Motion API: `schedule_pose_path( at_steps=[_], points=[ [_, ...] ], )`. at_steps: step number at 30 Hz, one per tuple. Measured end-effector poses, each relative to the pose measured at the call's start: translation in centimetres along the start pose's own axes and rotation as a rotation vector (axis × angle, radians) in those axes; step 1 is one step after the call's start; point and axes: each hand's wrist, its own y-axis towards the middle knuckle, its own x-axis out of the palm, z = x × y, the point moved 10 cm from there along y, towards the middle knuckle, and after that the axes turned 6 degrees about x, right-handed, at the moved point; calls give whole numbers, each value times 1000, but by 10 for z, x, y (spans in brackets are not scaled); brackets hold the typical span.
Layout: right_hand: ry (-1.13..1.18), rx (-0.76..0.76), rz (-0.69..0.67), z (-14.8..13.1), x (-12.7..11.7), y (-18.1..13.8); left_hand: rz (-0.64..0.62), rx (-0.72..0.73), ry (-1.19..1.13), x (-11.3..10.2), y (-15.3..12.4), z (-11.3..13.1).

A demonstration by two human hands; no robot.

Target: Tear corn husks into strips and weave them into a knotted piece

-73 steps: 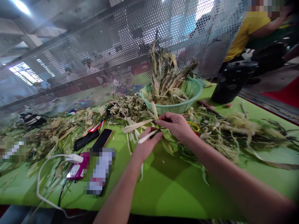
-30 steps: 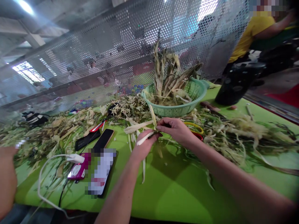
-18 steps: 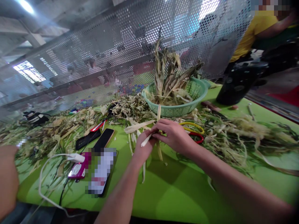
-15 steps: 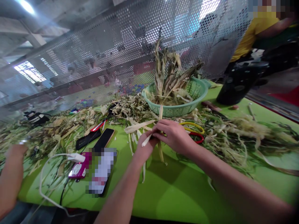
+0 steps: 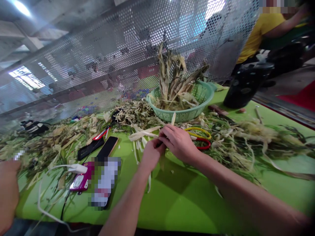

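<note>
My left hand point(image 5: 150, 154) and my right hand point(image 5: 179, 141) meet above the green table, their closed fingers pressed together. Between them they grip a pale corn husk strip point(image 5: 173, 118), whose tip pokes up past my right hand; the rest is mostly hidden by the fingers. Another long husk strip point(image 5: 140, 134) reaches out leftward from the hands, over several thin strips on the table. Just right of my right hand lie a yellow loop handle point(image 5: 200, 132) and a red loop handle point(image 5: 205, 143), their other ends covered.
Behind the hands stands a green basket point(image 5: 180, 115) with dried husks point(image 5: 169, 75). Husk scraps point(image 5: 219, 144) spread to both sides. Phones point(image 5: 107, 148), a purple power bank point(image 5: 82, 178) and a black tumbler point(image 5: 246, 85) rest on the table point(image 5: 182, 203). Another person's arm point(image 5: 8, 193) enters at left.
The husk strip hanging below my hands has swung out of clear sight, and the white end at my left thumb no longer shows. The view has shifted slightly.
</note>
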Motion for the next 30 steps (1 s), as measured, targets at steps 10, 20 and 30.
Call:
schedule_pose_path(
  at_steps=[10,20,30],
  points=[
    [61,-2,52,-5,-6,-1,7,-37,-162,1,0,-8],
    [463,281,-163,24,22,-1,326,-48,-638,-34,9,-24],
    [501,350,-217,35,41,-4,435,-38,-575,-47,3,-23]
  ],
)
